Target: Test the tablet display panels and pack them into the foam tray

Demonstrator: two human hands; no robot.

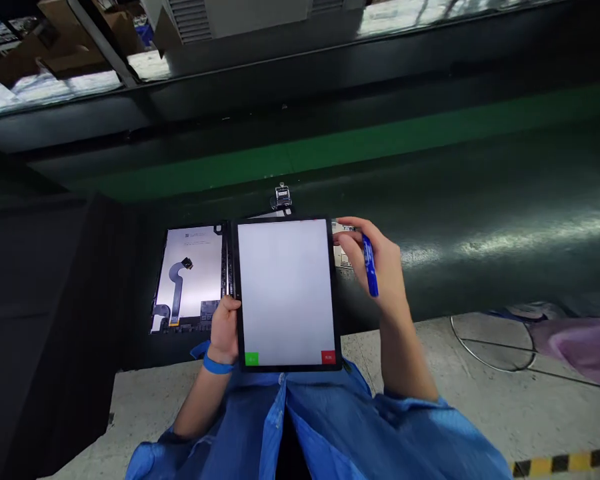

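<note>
A tablet (pixel 286 293) with a lit white screen is held upright in front of my body, with a green box at its lower left corner and a red one at its lower right. My left hand (pixel 224 330) is closed on its left edge, thumb on the front bezel. At the upper right edge is my right hand (pixel 386 263), its fingertips at or very near the frame; whether they touch it I cannot tell. A blue marker pen (pixel 370 268) is tucked in that hand, pointing down.
An opened display panel (pixel 197 260) with a ribbon cable (pixel 177 290) lies left of the tablet. Behind stand a metal clip (pixel 282 195) and a partly hidden board (pixel 344 257). A dark box (pixel 35 300) flanks the bench's left side; a round metal stool frame (pixel 495 343) is at right.
</note>
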